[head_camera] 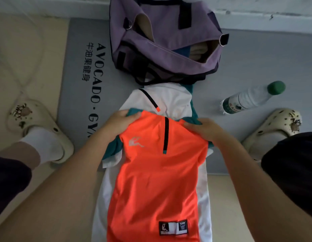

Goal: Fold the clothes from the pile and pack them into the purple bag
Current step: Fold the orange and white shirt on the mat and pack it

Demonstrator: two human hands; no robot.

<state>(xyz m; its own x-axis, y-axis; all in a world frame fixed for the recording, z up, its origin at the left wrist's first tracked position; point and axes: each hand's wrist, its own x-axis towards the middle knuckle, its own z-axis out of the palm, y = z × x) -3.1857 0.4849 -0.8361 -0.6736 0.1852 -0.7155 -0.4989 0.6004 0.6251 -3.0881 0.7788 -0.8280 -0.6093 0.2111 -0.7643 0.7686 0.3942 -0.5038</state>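
An orange, white and teal sports shirt [160, 172] hangs lengthwise below me, its far end lying on the grey mat. My left hand [122, 119] grips the shirt's upper left shoulder, fingers curled over the fabric. My right hand [202, 127] grips the upper right shoulder the same way. A white and teal part of clothing [162, 100] lies flat just beyond my hands. The purple bag [162, 41] sits at the far end of the mat, its top open, with blue and beige fabric showing inside.
A grey gym mat [78, 70] with black lettering covers the floor. A plastic water bottle [251, 98] with a green cap lies at the right. My feet in cream clogs stand at left [34, 126] and right [273, 130].
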